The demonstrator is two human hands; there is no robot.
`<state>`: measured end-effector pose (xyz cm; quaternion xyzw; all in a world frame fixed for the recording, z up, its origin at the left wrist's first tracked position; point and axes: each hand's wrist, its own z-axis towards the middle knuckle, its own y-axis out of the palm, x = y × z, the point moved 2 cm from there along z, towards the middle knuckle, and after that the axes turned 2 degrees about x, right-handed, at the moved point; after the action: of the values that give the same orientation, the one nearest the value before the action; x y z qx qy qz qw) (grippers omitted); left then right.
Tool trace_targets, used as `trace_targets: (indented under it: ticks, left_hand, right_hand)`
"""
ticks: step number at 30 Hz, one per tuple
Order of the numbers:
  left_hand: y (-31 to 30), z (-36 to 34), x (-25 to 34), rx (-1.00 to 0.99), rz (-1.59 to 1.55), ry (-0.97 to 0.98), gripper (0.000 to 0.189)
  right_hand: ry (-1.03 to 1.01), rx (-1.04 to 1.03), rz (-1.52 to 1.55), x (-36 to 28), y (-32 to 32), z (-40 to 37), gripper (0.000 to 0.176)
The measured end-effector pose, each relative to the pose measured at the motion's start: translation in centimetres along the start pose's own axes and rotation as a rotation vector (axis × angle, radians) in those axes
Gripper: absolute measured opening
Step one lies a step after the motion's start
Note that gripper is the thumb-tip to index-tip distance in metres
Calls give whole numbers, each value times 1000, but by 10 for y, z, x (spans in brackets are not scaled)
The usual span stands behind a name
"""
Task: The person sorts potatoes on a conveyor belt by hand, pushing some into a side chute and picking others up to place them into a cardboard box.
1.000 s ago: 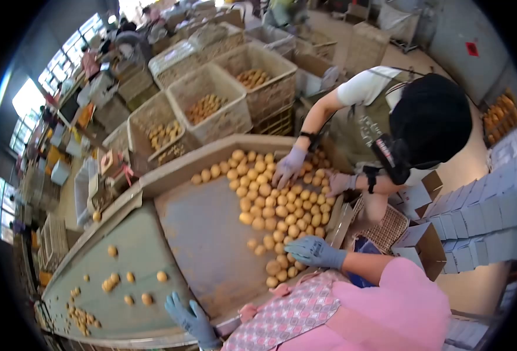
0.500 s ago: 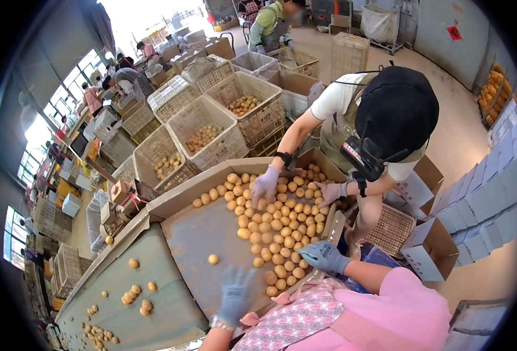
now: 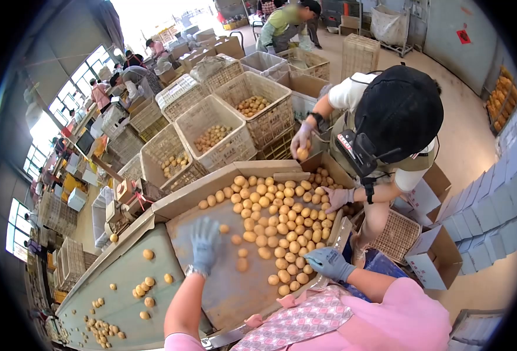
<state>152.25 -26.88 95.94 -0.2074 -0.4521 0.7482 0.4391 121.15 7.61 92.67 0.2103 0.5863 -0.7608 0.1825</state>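
Yellow-brown round produce [image 3: 282,229] lies in a broad, loose layer on the worn metal tray [image 3: 214,297], thickest toward the end on the person's right. Most pieces on the tray are grouped there, touching one another, while a few sit apart near the middle, where a wide patch of metal is bare. More pieces lie scattered and in small clusters on the green belt [image 3: 127,263] at the left, so not all of the produce is gathered. The left hand [image 3: 206,243], in a blue-grey glove, is spread above the tray, blurred, with no piece visible in it. The right hand [image 3: 327,262], gloved alike, has its fingers close together at the near edge of the group; whether it pinches a piece, I cannot tell. Across the tray, a co-worker in a black cap [image 3: 400,111] holds produce in one gloved hand [image 3: 301,140] and rests the other [image 3: 339,198] beside the group. Beyond the tray wall, pale plastic crates [image 3: 233,151] hold more produce. Open cartons [image 3: 435,266] and stacked white boxes [image 3: 484,225] stand at the right; other people work farther back.
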Motion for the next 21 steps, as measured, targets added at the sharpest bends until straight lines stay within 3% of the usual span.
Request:
trace_targets:
  ticks: [2, 6, 7, 8, 10, 12, 13, 16, 18, 21]
  left_hand:
    - [-3, 55, -2, 128, 110, -101, 57]
    - [57, 117, 34, 323, -93, -243, 45]
    - [80, 115, 46, 137, -302, -239, 46]
    - [41, 134, 101, -609, -100, -360, 52]
    - [90, 50, 120, -102, -17, 2, 62]
    - [64, 5, 140, -321, -192, 187, 61]
    - [44, 1, 144, -398, -285, 291, 61]
    - [-44, -24, 138, -514, -316, 397, 65]
    - [-91, -45, 112, -474, -219, 227, 58]
    - [-160, -87, 67, -213, -149, -246, 48]
  right_hand:
    - [-35, 21, 10, 3, 4, 0, 28]
    - [-74, 20, -9, 5, 3, -4, 26]
    - [-41, -42, -18, 6, 1, 0, 26]
    - [-99, -6, -56, 5, -2, 1, 27]
    - [-197, -46, -189, 9, -1, 4, 28]
    - [-120, -85, -130, 6, -5, 7, 26]
    - [-120, 93, -10, 13, 3, 5, 24]
    - [-67, 101, 47, 13, -5, 12, 22]
    - [-69, 109, 21, 11, -5, 11, 21]
    - [-58, 75, 23, 6, -8, 11, 27]
